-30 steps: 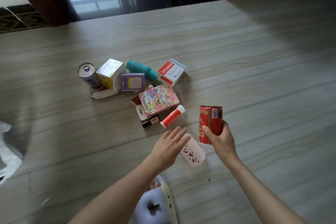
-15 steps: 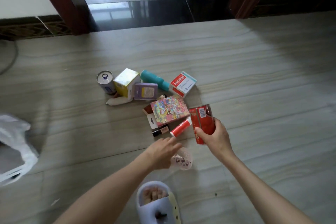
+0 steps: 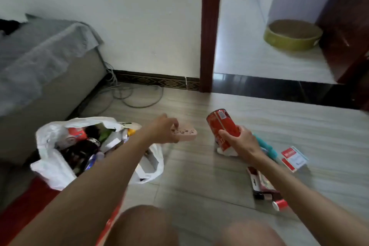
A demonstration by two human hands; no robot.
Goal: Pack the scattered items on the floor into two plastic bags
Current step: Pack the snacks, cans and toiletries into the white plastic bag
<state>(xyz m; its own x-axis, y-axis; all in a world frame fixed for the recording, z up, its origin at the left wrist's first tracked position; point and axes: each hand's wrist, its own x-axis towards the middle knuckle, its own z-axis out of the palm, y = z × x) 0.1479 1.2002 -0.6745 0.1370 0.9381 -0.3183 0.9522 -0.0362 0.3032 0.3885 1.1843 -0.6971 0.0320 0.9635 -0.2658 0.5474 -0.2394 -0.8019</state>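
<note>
My left hand (image 3: 162,131) grips a flat pink case (image 3: 186,134) with small dark prints, held in the air just right of an open white plastic bag (image 3: 54,168). The bag sits on the floor at the left, stuffed with several boxes and bottles. My right hand (image 3: 240,143) holds a red can (image 3: 222,128), tilted, above the floor. Under and right of that arm lie loose items: a teal bottle (image 3: 268,147), a red-and-white box (image 3: 293,159), a colourful box (image 3: 263,182) and a small red-capped tube (image 3: 280,204).
A grey-covered sofa (image 3: 40,70) stands at the left beside the bag, with cables (image 3: 129,96) on the floor behind it. A dark red door frame (image 3: 209,30) opens to another room holding a round yellow-green basket (image 3: 292,35). My knees fill the bottom edge.
My left hand picked up the pink case from the floor. The view swung left from the item pile to the filled bag, and both hands moved toward it with their items.
</note>
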